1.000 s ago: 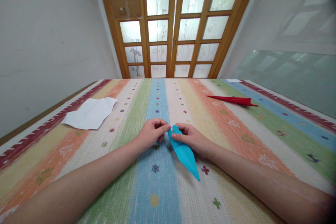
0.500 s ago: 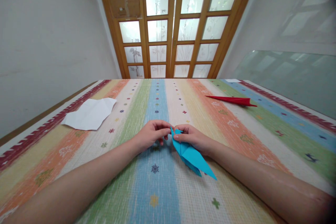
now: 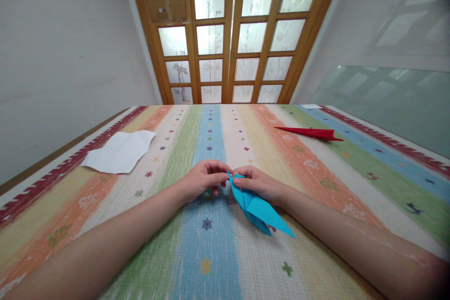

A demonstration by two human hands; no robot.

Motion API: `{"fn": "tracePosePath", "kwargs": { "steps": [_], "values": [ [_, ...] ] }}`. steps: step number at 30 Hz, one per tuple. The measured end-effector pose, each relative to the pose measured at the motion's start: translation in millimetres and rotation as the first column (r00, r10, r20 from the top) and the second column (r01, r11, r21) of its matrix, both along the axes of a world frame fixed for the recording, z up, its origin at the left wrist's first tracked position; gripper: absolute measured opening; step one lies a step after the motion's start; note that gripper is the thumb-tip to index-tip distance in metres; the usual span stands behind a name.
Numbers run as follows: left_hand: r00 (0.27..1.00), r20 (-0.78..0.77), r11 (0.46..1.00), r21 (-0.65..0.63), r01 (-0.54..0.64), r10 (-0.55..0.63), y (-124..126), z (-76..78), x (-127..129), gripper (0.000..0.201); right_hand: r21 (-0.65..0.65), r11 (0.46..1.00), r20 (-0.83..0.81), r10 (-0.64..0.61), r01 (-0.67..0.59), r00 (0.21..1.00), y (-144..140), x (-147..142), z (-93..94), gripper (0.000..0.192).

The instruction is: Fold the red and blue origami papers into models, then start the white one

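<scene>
We are pinching the near tip of the blue folded paper (image 3: 258, 208) between our left hand (image 3: 202, 182) and right hand (image 3: 258, 183). Its long points are trailing toward us over the striped surface (image 3: 316, 168).

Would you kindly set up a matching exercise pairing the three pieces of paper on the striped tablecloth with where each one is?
Things:
1. blue folded paper
2. red folded paper
3. white paper

Places:
A. lying flat near the cloth's left edge
B. lying far right, towards the door
C. pinched between the left hand and right hand

Pairs: 1-C, 2-B, 3-A
</scene>
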State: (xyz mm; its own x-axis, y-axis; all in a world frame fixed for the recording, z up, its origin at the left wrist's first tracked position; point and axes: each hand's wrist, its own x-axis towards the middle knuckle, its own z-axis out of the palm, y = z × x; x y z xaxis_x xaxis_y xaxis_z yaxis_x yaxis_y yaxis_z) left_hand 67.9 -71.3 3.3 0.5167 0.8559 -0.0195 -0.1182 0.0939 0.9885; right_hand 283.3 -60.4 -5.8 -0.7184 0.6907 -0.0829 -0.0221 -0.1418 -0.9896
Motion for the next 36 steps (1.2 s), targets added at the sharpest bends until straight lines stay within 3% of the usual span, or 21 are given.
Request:
{"fn": "tracePosePath", "kwargs": {
  "steps": [7,20,23,27,30,33,36],
  "values": [
    [1.000,0.027,0.999,-0.051,0.004,-0.003,-1.4,0.9,0.2,0.034,0.053,0.998,0.031,-0.016,0.014,0.999,0.5,-0.8,-1.9,0.037],
    [1.000,0.023,1.000,-0.027,0.013,-0.013,-1.1,1.6,0.1,0.034,0.070,0.998,0.032,-0.001,-0.002,0.999,2.5,-0.1,-3.0,0.036],
    [1.000,-0.010,1.000,0.018,-0.012,0.012,-2.3,3.4,1.2,0.032,0.062,0.998,0.030,-0.017,0.015,0.999,2.2,-0.8,-3.6,0.036],
    [0.990,-0.096,0.982,0.171,-0.086,0.103,-3.9,5.3,2.7,0.024,0.016,0.998,0.009,-0.055,0.054,0.998,0.0,-2.9,-4.5,0.036],
    [0.959,-0.196,0.922,0.367,-0.122,0.205,-5.1,7.2,2.7,0.015,0.011,0.996,0.000,-0.084,0.084,0.996,-3.1,-5.2,-3.5,0.036],
    [0.904,-0.245,0.794,0.590,-0.148,0.351,-7.6,10.9,1.9,0.007,0.044,0.991,-0.034,-0.128,0.130,0.991,-6.1,-8.0,-2.3,0.035],
    [0.867,-0.252,0.678,0.724,-0.126,0.430,-11.1,14.8,1.1,0.002,0.081,0.983,-0.075,-0.158,0.164,0.985,-7.5,-10.4,-2.3,0.031]
  ]
}}
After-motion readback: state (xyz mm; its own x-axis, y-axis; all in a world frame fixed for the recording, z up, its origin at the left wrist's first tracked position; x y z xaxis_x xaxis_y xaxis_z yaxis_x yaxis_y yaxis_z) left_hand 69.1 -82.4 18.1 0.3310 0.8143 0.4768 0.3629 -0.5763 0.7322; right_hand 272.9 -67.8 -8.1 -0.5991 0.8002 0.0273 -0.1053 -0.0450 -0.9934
